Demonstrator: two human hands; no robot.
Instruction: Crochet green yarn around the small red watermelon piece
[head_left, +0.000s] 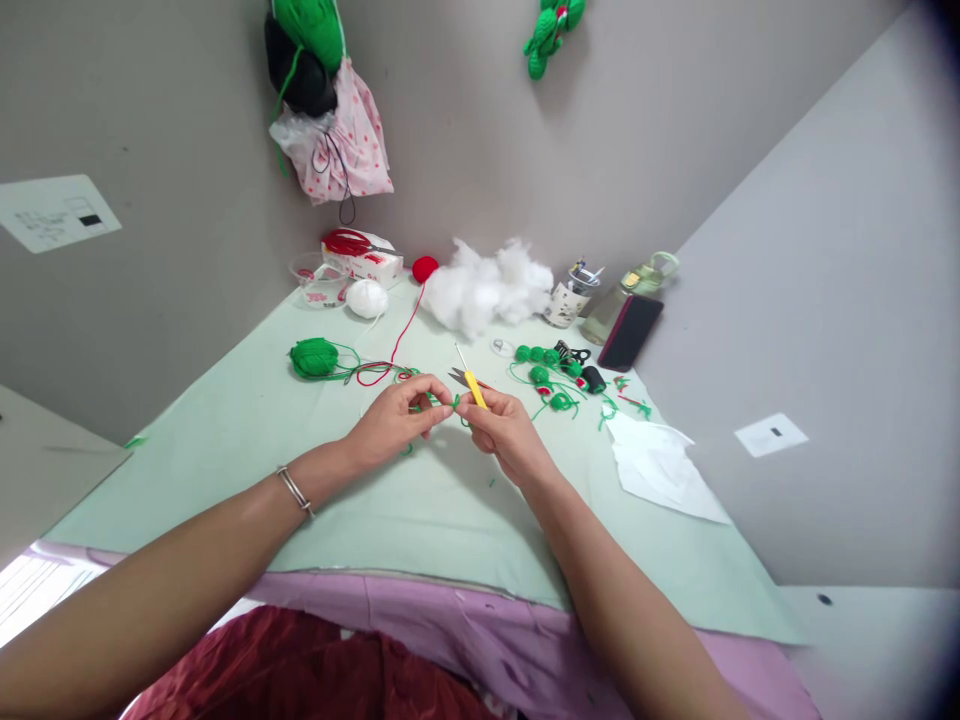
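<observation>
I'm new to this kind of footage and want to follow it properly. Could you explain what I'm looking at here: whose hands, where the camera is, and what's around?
There is no machine: a person works with two bare hands. The single picture comes from a camera worn on the person's head, looking forward and down.

The right hand holds a slim hook with a yellow handle. The left hand pinches a small piece of green yarn close to the right fingertips.

On the pale green tablecloth are a green yarn ball at left, a round white yarn ball and a red yarn ball farther back, fluffy white stuffing, and, toward the right, small round green pieces and a black-screened phone.
</observation>
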